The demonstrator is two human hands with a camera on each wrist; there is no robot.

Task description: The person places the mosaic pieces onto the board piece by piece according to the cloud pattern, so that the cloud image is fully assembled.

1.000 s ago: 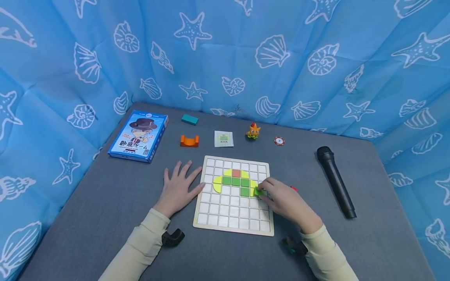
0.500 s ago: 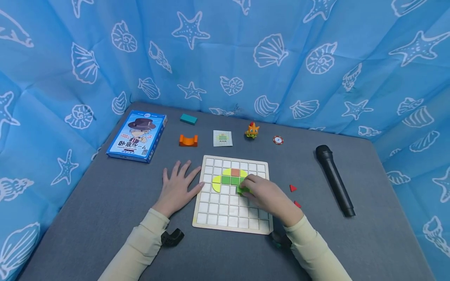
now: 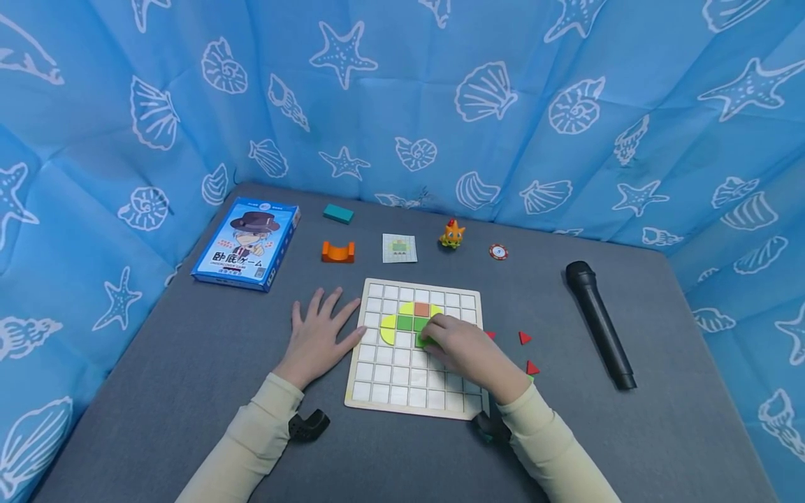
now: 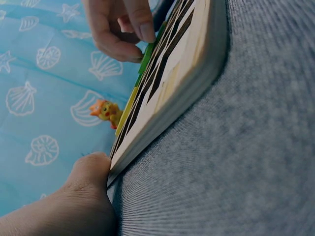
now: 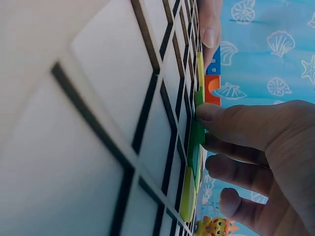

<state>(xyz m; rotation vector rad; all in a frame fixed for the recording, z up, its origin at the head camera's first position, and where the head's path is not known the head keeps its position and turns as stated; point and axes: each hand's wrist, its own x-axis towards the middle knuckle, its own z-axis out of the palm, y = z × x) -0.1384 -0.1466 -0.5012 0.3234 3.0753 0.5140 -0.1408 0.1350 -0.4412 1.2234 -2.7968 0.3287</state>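
Note:
A light wooden grid board [image 3: 381, 397] with white squares lies on the grey table. On its upper part sit a brown square tile [image 3: 422, 309], green square tiles [image 3: 404, 323] and yellow rounded tiles [image 3: 388, 330]. My right hand [image 3: 470, 355] pinches a green square tile [image 5: 198, 132] between thumb and fingertips, low over the board beside the other green ones. That hand hides the tiles to the right. My left hand [image 3: 316, 346] rests on the table with fingers spread, its thumb touching the board's left edge, as the left wrist view also shows.
Small red triangles [image 3: 525, 338] lie right of the board, before a black microphone [image 3: 602, 325]. Behind stand a blue game box [image 3: 247, 243], an orange arch block [image 3: 338, 252], a teal block [image 3: 338, 214], a pattern card [image 3: 399, 249], a toy figure [image 3: 452, 234] and a poker chip [image 3: 498, 251].
My right hand has moved left across the board with the green tile, uncovering red triangles on the right. My left hand has stayed in place.

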